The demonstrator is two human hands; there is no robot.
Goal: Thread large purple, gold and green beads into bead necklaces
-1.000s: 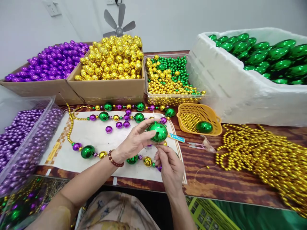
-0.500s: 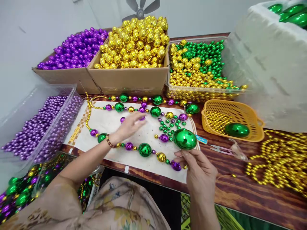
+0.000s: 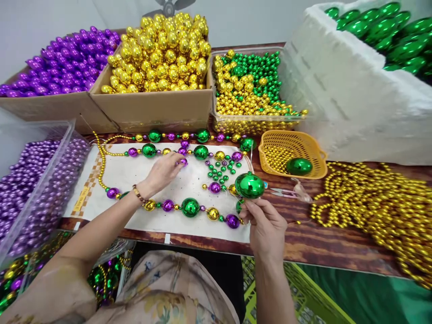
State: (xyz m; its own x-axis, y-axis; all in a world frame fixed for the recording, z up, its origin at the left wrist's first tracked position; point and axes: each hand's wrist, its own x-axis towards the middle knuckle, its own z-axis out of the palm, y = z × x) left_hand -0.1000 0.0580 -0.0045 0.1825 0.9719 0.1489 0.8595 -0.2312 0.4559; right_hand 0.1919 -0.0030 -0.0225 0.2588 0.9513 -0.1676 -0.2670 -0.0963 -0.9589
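My right hand [image 3: 265, 220] pinches just under a large shiny green bead [image 3: 249, 185] and holds it up over the right end of the white cloth [image 3: 162, 180]. A thin pale thread or needle stands up from the bead's top. At the middle of the cloth, the fingertips of my left hand [image 3: 164, 173] close on a purple bead [image 3: 183, 162], partly covering it. A strand of green, gold and purple beads [image 3: 190, 207] runs along the cloth's near side, partly behind my left wrist. Small loose green beads [image 3: 222, 170] lie between the hands.
Boxes of purple beads [image 3: 70, 60] and gold beads [image 3: 165, 54] stand behind, beside a tub of small beads [image 3: 249, 85]. To the right are a yellow basket [image 3: 320, 157], snips [image 3: 283, 192], gold strands [image 3: 371, 216] and a white foam box [image 3: 344, 99]. A purple-bead tub [image 3: 40, 189] is left.
My left hand has let go of the large green bead and moved left to the loose purple beads. My right hand keeps the green bead, now held farther right. The view swung and partly returned.
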